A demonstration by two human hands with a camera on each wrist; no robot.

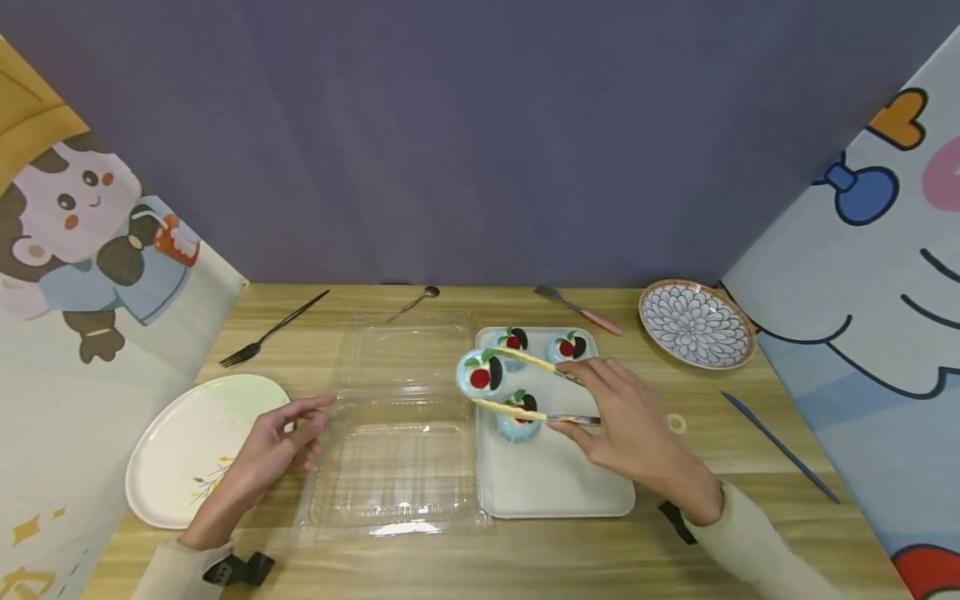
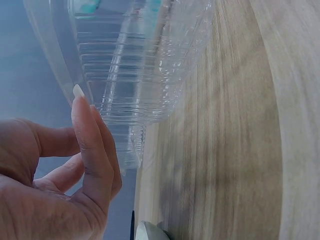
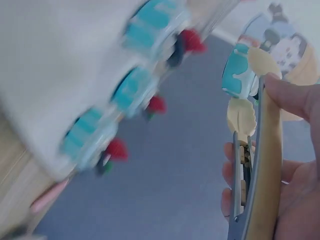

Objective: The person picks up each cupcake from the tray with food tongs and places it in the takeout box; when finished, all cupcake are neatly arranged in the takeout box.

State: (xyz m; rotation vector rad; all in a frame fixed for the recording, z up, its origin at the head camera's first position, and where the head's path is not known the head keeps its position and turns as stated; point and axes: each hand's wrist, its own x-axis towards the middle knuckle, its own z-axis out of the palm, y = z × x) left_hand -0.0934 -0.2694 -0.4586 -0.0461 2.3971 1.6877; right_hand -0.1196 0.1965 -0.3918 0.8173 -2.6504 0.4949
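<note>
I see a small round cake [image 1: 474,383]. It is blue, with pale icing dripping down its side. On top are a red berry, a dark round bit and green leaves. It sits between the tips of the tongs [image 3: 269,165], near the middle of the desk [image 1: 540,554], over the tray's left edge. The right hand [image 1: 630,425] grips the tongs, fingers bent round them. The left hand [image 1: 273,450] holds nothing, its fingers loosely bent, beside the box; I can't tell if it touches.

I count four cakes: this one and three on the tray [image 1: 562,479]. There is one clear box [image 1: 405,492], lying open. Two plates: one oval [image 1: 176,433] by the desk's left edge, one round [image 1: 697,325] at its back right corner. One fork [image 1: 273,329], one spoon [image 1: 415,304] and two knives: one pink [image 1: 596,321] by the back edge, one blue [image 1: 780,446] by the right edge.
</note>
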